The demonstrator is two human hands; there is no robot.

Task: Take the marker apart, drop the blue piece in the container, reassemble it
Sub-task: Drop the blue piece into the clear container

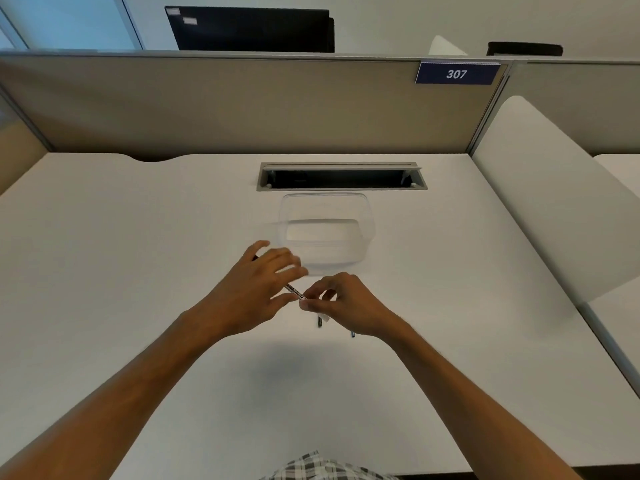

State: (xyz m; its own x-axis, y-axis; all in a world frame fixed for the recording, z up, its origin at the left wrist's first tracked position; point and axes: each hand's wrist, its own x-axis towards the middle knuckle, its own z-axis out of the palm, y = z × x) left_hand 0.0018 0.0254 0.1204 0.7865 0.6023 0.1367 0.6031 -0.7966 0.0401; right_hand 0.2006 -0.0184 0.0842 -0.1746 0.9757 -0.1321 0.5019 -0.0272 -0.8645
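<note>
Both grips, left hand (258, 282) and right hand (341, 301), hold one marker (294, 291) near one container (327, 230).

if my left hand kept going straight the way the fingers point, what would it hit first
Probably the clear container. The left hand, holding the marker, points up and right towards its near wall; depth is hard to judge, so it might pass above the rim.

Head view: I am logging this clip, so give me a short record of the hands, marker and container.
left hand: holds the marker by its far part
right hand: pinches the marker's near end
marker: slanted between both hands, above the table
container: clear, on the table beyond the hands; nothing visible inside
small dark bits: by the right hand, too small to identify
</note>
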